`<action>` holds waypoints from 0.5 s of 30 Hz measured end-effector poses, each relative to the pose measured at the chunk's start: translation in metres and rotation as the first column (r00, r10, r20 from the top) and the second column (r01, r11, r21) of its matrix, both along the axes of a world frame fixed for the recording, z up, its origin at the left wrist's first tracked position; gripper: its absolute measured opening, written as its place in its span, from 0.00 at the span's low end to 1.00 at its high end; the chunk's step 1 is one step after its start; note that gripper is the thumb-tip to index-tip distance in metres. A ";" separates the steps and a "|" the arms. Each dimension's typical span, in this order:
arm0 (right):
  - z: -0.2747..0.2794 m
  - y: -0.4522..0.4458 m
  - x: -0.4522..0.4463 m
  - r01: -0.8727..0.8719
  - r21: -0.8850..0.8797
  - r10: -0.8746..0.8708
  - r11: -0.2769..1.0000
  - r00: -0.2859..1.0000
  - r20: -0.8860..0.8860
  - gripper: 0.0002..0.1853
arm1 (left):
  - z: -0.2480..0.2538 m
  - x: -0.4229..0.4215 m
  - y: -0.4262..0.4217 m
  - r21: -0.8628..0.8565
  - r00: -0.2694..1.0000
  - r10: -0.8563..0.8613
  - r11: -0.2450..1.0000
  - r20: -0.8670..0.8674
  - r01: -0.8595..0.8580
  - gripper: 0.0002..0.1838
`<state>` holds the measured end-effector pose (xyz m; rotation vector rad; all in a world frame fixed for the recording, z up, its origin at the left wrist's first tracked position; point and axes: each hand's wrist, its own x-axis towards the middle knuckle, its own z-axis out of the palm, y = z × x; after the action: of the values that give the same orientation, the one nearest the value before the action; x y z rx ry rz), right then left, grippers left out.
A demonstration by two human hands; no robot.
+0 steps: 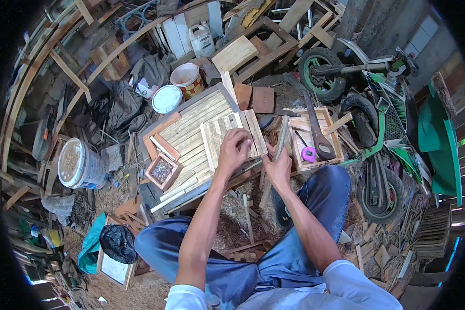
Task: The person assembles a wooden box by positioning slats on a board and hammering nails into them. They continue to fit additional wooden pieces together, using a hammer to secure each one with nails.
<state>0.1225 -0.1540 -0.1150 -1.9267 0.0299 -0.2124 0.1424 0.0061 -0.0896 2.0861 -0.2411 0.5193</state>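
Observation:
On the low slatted worktable [191, 129] lies a small panel of pale wooden slats [217, 132], with a separate-looking board [252, 133] along its right side. My left hand [234, 148] rests over that panel, its fingers curled together; whatever they pinch, if anything, is too small to make out. Beside the panel's near right corner, my right hand [278, 166] is closed around the lower end of a hammer's greyish wooden handle [282, 138]. The dark hammer head [291, 113] points away from me. My right fingertips are close to the panel corner.
A wooden box of nails [163, 171] stands on the table's left. Right of my hands, a wooden tray [299, 164] holds a handsaw [318, 129] and a pink tape measure [308, 153]. Buckets [167, 99] stand behind; a small motorbike [380, 121] is at the right.

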 end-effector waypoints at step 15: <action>0.010 -0.001 -0.002 0.036 0.219 -0.023 0.975 0.998 -0.062 0.14 | 0.009 -0.004 -0.016 -0.190 0.969 -0.085 0.981 -0.230 0.041 0.05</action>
<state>0.1203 -0.1552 -0.1048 -1.7114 0.1171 -0.1652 0.1389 -0.0099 -0.0807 1.9311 -0.1143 0.2397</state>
